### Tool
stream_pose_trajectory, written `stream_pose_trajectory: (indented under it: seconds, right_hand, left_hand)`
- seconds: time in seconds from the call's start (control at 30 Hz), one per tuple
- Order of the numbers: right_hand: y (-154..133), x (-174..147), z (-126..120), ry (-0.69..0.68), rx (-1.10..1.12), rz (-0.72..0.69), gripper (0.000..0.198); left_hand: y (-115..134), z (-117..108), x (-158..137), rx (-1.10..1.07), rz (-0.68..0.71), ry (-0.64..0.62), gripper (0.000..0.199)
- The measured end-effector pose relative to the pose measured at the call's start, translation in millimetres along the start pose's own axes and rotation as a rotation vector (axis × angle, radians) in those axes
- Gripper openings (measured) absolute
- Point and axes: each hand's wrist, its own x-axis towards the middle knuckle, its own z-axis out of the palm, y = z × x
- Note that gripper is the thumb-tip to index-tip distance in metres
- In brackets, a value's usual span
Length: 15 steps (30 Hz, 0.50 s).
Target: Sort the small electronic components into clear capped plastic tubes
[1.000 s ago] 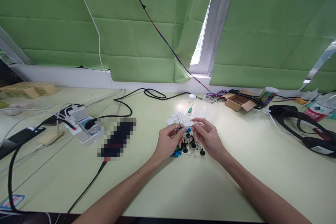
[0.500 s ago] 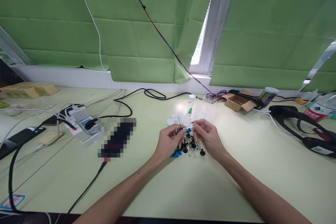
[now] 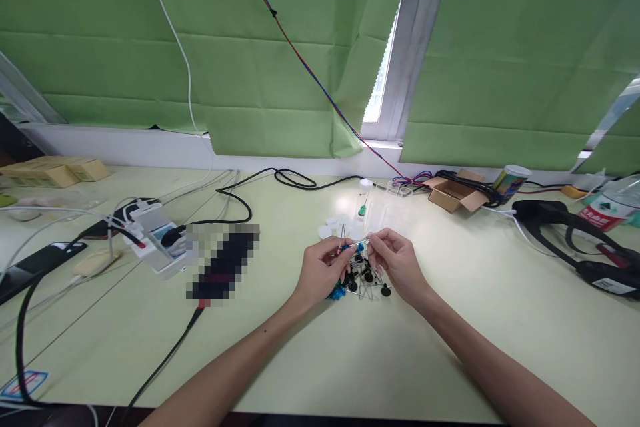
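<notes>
My left hand [image 3: 323,270] pinches between thumb and fingertips, with thin metal leads [image 3: 359,242] stretching from it toward my right hand. My right hand [image 3: 399,265] has its thumb and forefinger closed on the far end of those leads. Whatever body the leads belong to is covered by my left fingers. Another bent wire pokes up by the left fingertips, beside a small reddish bit. Below and between both hands lies a pile of black disc components [image 3: 369,277] with wire legs. Several blue disc components [image 3: 337,293] lie under my left hand, partly hidden.
Behind the hands are white round caps [image 3: 325,232] and a clear tube [image 3: 362,203] with a green disc component inside. A pixelated dark device [image 3: 225,267] and a power strip [image 3: 157,240] are left. An open cardboard box [image 3: 453,195] and black goggles-like gear [image 3: 575,240] are right.
The leads between my hands have tilted slightly, their right end a little higher. The wire at my left fingertips has shifted slightly right. Both hands stay nearly in place.
</notes>
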Motion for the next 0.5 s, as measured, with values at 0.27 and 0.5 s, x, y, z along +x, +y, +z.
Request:
stream_pose_trajectory:
  seconds: [0.27,0.5]
  right_hand:
    - [0.4,-1.6,-1.2,-0.023,-0.018,0.045,0.038]
    - [0.0,-1.5,-1.0,-0.019,-0.007,0.086,0.041]
  left_hand:
    - [0.6,-0.1,-0.2,0.027,0.028,0.028,0.022]
    - [-3.3,-1.0,1.9,0.076,0.069,0.029,0.022]
